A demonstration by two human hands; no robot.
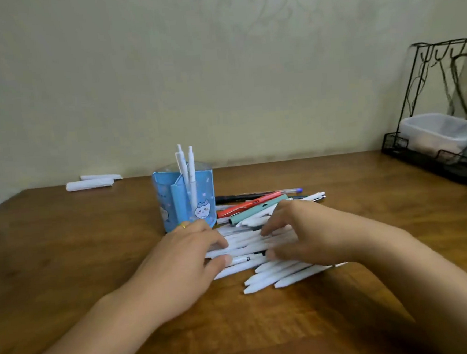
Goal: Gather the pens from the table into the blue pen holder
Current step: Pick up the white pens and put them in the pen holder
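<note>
White pens (263,255) lie in a pile under our hands. Our left hand (181,260) and right hand (304,234) curl their fingers round them. Just behind stands the blue pen holder (184,199), two pens inside, on the wooden table (64,246).

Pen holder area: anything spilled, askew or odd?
Nothing damaged. Only two white pens stand in the blue pen holder; the rest lie in a loose pile beside it, under both hands, left and right.
</note>
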